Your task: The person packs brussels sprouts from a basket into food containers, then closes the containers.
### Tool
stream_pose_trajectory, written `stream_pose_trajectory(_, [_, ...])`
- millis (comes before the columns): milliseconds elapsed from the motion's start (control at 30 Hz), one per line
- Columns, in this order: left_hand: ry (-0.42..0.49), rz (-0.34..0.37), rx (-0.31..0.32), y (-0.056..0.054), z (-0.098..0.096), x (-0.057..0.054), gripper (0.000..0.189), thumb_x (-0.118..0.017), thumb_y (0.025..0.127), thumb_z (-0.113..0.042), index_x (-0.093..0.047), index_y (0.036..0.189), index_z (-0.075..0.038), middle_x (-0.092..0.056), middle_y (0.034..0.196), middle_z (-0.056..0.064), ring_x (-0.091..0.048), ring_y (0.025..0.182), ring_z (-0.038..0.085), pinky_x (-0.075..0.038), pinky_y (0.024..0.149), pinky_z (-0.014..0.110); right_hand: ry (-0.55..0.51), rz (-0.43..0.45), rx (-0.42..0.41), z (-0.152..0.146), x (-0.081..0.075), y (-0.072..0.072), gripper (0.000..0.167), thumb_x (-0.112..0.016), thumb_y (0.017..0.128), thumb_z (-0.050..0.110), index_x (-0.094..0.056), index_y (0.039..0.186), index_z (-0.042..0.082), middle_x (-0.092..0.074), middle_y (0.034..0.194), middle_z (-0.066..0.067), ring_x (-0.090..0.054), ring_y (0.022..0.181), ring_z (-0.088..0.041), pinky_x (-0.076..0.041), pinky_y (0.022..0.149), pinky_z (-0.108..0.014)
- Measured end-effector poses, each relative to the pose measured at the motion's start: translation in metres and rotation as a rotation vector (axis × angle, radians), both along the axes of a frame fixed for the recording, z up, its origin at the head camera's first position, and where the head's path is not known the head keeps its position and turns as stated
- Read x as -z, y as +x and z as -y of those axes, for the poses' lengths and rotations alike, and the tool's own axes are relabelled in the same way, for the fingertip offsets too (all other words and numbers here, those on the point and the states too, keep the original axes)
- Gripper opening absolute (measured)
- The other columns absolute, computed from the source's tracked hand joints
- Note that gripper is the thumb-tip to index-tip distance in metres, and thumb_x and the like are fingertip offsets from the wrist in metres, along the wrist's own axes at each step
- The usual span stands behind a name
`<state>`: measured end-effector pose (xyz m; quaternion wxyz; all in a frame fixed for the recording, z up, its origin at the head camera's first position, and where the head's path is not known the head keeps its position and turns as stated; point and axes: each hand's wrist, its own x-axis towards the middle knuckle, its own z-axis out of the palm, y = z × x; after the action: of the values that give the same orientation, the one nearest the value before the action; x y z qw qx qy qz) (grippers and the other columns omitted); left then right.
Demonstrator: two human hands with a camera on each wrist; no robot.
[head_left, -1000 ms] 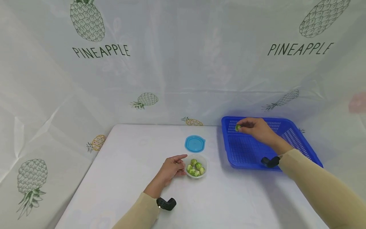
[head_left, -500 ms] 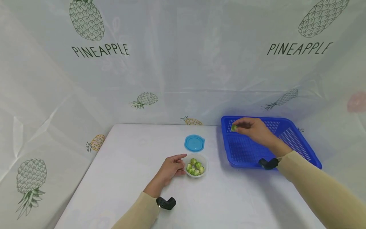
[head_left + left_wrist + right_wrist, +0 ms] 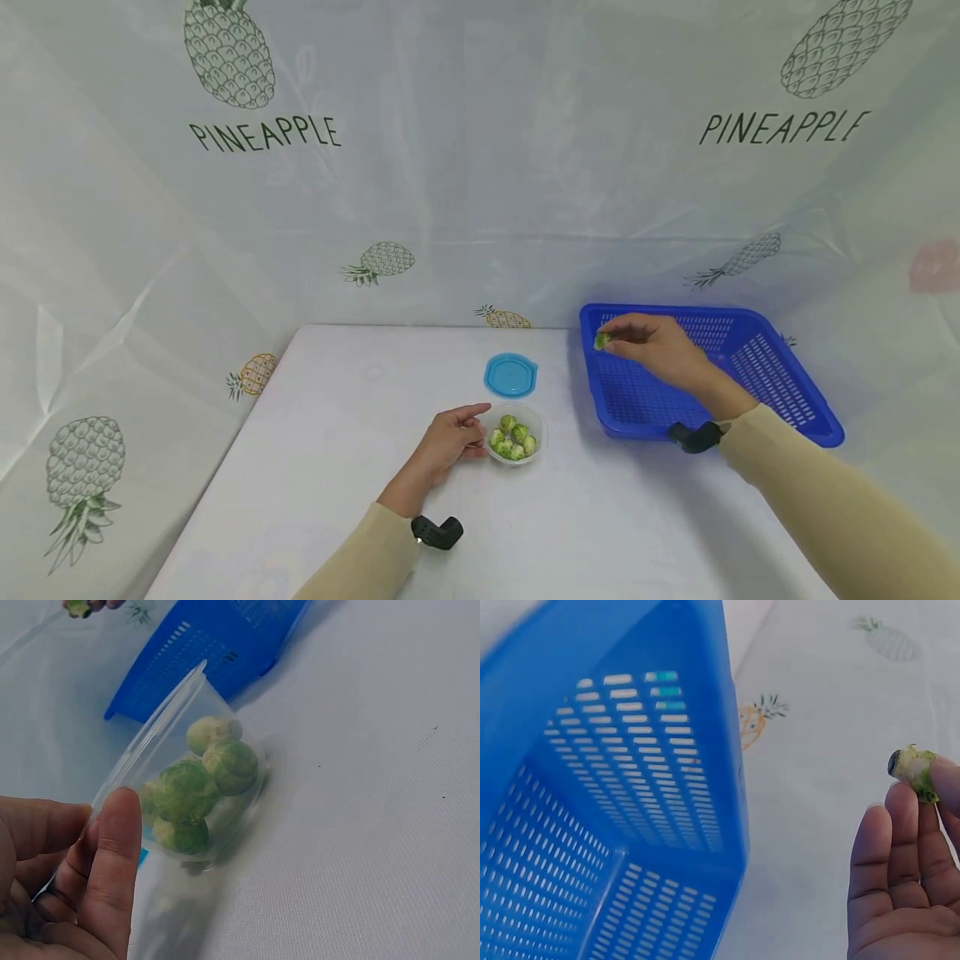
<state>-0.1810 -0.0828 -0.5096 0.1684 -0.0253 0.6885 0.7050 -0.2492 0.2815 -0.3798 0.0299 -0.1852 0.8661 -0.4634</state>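
Note:
My right hand point(image 3: 663, 350) pinches a Brussels sprout point(image 3: 602, 341) between thumb and fingertips, up over the left side of the blue basket point(image 3: 637, 404). In the right wrist view the sprout point(image 3: 915, 771) shows its dark cut stem end, with the basket's slotted wall to the left. My left hand point(image 3: 450, 442) holds the near-left rim of a clear plastic tub point(image 3: 542, 433) standing on the table. Several Brussels sprouts point(image 3: 186, 791) lie in the tub, seen through its wall in the left wrist view.
A light blue lid point(image 3: 511, 375) lies flat on the white table point(image 3: 360, 400) just behind the tub. The basket stands at the back right. A pineapple-printed white sheet point(image 3: 495, 167) hangs behind the table and along its sides.
My right hand has moved left with the Brussels sprout, from inside the basket's back-left corner toward its left rim. The left hand and the tub have stayed in place.

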Motion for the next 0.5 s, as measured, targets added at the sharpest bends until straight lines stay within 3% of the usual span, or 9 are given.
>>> stream_pose_trajectory(500, [0.006, 0.002, -0.005, 0.0, 0.0, 0.001, 0.051, -0.06, 0.098, 0.003, -0.06, 0.148, -0.006, -0.055, 0.1, 0.003, -0.063, 0.075, 0.014, -0.066, 0.076, 0.029, -0.073, -0.021, -0.034, 0.024, 0.012, 0.007, 0.029, -0.075, 0.1, 0.019, -0.076, 0.127, 0.007, -0.075, 0.121, -0.012, -0.073, 0.103, -0.006, -0.061, 0.089, -0.02])
